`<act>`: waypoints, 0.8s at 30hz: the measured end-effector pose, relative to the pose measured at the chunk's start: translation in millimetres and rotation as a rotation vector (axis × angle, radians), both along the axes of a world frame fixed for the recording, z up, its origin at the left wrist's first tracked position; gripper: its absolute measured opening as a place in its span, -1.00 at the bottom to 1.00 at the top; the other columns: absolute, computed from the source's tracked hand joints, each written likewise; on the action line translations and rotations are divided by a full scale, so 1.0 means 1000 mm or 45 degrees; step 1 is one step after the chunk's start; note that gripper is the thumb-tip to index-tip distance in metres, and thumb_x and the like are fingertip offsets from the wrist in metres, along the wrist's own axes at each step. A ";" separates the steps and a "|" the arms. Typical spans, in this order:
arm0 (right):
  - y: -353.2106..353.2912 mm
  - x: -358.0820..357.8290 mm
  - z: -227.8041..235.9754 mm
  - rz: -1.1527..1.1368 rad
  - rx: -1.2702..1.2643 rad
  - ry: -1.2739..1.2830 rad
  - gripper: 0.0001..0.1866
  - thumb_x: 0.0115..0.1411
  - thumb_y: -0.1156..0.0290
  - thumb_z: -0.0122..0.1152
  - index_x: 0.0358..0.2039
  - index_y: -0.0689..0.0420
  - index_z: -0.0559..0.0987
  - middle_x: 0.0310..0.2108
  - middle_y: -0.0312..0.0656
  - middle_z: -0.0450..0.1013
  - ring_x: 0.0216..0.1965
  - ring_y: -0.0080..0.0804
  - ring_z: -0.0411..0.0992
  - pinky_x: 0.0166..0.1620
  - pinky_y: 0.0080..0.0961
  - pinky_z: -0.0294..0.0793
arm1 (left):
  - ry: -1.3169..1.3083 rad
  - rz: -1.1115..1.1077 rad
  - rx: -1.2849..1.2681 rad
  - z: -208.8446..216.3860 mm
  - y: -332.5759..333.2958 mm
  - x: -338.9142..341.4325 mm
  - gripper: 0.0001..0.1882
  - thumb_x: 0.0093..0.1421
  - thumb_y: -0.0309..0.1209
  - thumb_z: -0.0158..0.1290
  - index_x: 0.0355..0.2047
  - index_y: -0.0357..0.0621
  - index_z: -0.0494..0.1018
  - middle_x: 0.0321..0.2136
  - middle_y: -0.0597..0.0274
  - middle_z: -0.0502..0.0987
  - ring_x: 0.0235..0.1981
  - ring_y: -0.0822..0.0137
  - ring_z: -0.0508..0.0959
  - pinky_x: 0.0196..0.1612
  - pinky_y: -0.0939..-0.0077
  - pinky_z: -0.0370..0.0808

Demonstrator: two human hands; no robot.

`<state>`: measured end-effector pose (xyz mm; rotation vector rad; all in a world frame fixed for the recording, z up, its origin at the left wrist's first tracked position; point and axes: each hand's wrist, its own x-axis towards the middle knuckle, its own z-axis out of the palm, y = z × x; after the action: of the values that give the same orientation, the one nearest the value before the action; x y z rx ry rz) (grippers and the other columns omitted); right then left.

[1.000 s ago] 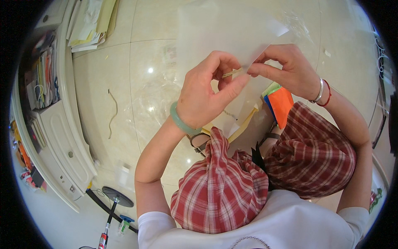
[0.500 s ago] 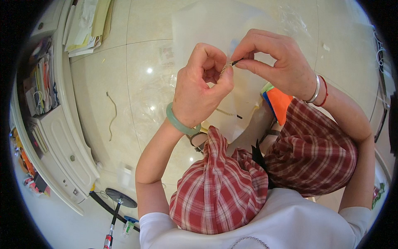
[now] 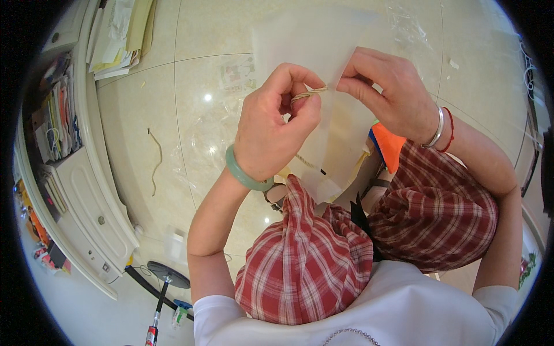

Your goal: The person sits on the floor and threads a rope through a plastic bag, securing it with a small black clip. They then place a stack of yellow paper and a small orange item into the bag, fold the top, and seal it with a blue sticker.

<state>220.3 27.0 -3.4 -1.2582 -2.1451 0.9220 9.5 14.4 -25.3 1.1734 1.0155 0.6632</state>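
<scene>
My left hand [image 3: 276, 115] is closed around a twisted beige cord [image 3: 307, 94], gripping it between thumb and fingers. The cord's upper end meets a translucent whitish sheet [image 3: 340, 124]; whether it passes through a hole is too small to tell. At the sheet's upper right edge, my right hand [image 3: 384, 86] pinches it between thumb and fingertips. Below my left hand hangs a length of similar cord with a black tip [image 3: 323, 172]. The sheet drapes down over something yellowish between my feet.
Another beige cord [image 3: 160, 158] lies on the tiled floor at left. A white cabinet [image 3: 92, 207] lines the left side, with papers [image 3: 124, 40] stacked near it. Clear plastic wrap [image 3: 408, 26] lies at the far side. An orange item [image 3: 389, 144] sits by my right knee.
My right hand has gone from the cord's dark tip to the sheet's edge, which is now raised between my hands. My left hand has shifted slightly, still gripping the cord.
</scene>
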 end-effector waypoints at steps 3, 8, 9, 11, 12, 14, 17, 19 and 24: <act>0.000 0.001 0.001 -0.030 -0.067 -0.008 -0.83 0.21 0.36 0.18 -0.40 0.21 0.52 -0.51 -0.10 0.44 -0.47 -0.12 0.42 -0.39 -0.36 0.41 | 0.193 -0.003 0.153 0.002 -0.001 0.002 -0.82 0.21 -0.51 0.13 -0.17 -0.19 0.47 -0.56 0.49 0.33 -0.57 0.66 0.30 -0.52 0.75 0.31; 0.000 0.001 0.010 -0.178 -0.727 0.156 -0.77 0.27 0.31 0.14 -0.36 0.24 0.56 -0.57 -0.19 0.42 -0.57 -0.43 0.37 -0.42 -0.48 0.40 | 0.364 0.050 0.521 0.004 -0.002 0.007 -0.82 0.19 -0.51 0.17 -0.18 -0.15 0.56 -0.59 0.47 0.38 -0.62 0.67 0.26 -0.56 0.74 0.25; 0.000 0.002 0.010 -0.195 -0.858 0.225 -0.76 0.28 0.30 0.13 -0.35 0.25 0.56 -0.58 -0.21 0.42 -0.57 -0.49 0.35 -0.43 -0.51 0.40 | 0.389 0.054 0.603 0.001 -0.003 0.007 -0.82 0.18 -0.52 0.17 -0.18 -0.14 0.58 -0.57 0.45 0.42 -0.62 0.67 0.27 -0.56 0.73 0.24; -0.001 0.004 0.009 -0.211 -0.971 0.297 -0.75 0.29 0.29 0.13 -0.34 0.25 0.56 -0.58 -0.24 0.42 -0.56 -0.55 0.34 -0.43 -0.54 0.40 | 0.398 0.066 0.701 -0.003 -0.004 0.007 -0.81 0.17 -0.54 0.18 -0.19 -0.13 0.59 -0.53 0.40 0.50 -0.60 0.66 0.31 -0.56 0.73 0.24; -0.001 0.005 0.007 -0.211 -0.954 0.299 -0.75 0.29 0.29 0.13 -0.34 0.25 0.56 -0.58 -0.24 0.42 -0.56 -0.56 0.35 -0.43 -0.54 0.40 | 0.384 0.074 0.717 -0.005 -0.004 0.007 -0.82 0.17 -0.54 0.18 -0.19 -0.13 0.60 -0.51 0.39 0.53 -0.59 0.66 0.33 -0.56 0.73 0.24; -0.004 0.006 0.004 -0.173 -0.820 0.285 -0.76 0.29 0.30 0.14 -0.33 0.25 0.56 -0.56 -0.24 0.43 -0.55 -0.53 0.37 -0.43 -0.53 0.40 | 0.363 0.079 0.744 -0.008 -0.005 0.006 -0.81 0.16 -0.56 0.19 -0.19 -0.12 0.61 -0.47 0.35 0.58 -0.57 0.65 0.36 -0.55 0.74 0.24; -0.006 0.009 0.000 -0.027 -0.422 0.198 -0.82 0.26 0.35 0.17 -0.33 0.22 0.54 -0.51 -0.20 0.44 -0.51 -0.37 0.41 -0.39 -0.47 0.41 | 0.337 0.080 0.771 -0.010 -0.004 0.004 -0.79 0.15 -0.58 0.19 -0.18 -0.12 0.62 -0.45 0.33 0.60 -0.55 0.65 0.39 -0.55 0.75 0.25; -0.004 0.012 -0.005 0.112 -0.095 0.089 -0.86 0.23 0.39 0.18 -0.33 0.21 0.53 -0.47 -0.16 0.44 -0.45 -0.24 0.44 -0.36 -0.41 0.42 | 0.311 0.089 0.783 -0.010 -0.004 0.004 -0.78 0.14 -0.59 0.19 -0.18 -0.13 0.63 -0.44 0.33 0.61 -0.55 0.65 0.39 -0.54 0.76 0.25; -0.005 0.010 -0.007 0.144 0.070 0.046 -0.91 0.23 0.44 0.16 -0.33 0.19 0.50 -0.42 -0.11 0.42 -0.36 -0.10 0.42 -0.31 -0.33 0.43 | 0.294 0.108 0.750 -0.011 -0.005 0.006 -0.77 0.13 -0.59 0.20 -0.17 -0.15 0.63 -0.42 0.37 0.62 -0.56 0.67 0.37 -0.55 0.77 0.24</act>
<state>230.3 21.9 -10.1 -1.0955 -2.2167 0.9179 15.5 9.5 -36.7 1.7573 1.1019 0.9475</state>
